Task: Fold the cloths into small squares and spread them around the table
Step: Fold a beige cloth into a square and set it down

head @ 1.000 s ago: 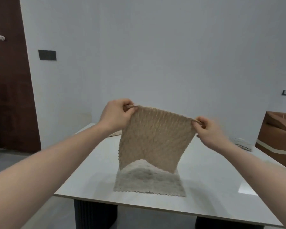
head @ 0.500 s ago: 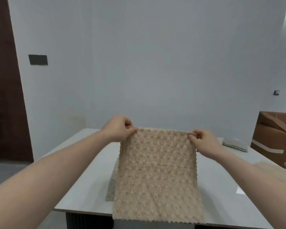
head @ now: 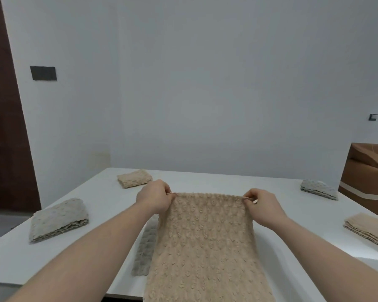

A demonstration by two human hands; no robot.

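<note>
The beige cloth (head: 205,243) is held by its far edge, the left hand (head: 155,198) pinching the far left corner and the right hand (head: 263,207) pinching the far right corner, each grip closed tight between thumb and fingers on the fabric alone. The cloth's long axis runs from that held edge toward the person, and its near end hangs past the near edge of the table (head: 205,178), out of view. Both hands lie equally near the cloth, one at each corner; the free end lies on the person's side of the grips, so the coming fold appears to turn on bringing the two ends together along that axis. A grey cloth (head: 145,249) shows beneath the beige cloth at its left side. Four folded cloths sit around it: a folded beige cloth (head: 134,178) beyond and left, a folded grey cloth (head: 58,219) to the left, another grey folded cloth (head: 318,189) beyond and right, another beige folded cloth (head: 369,231) to the right. Compared with a second ago, the cloth is lower and its lower part is no longer doubled on the table.
</note>
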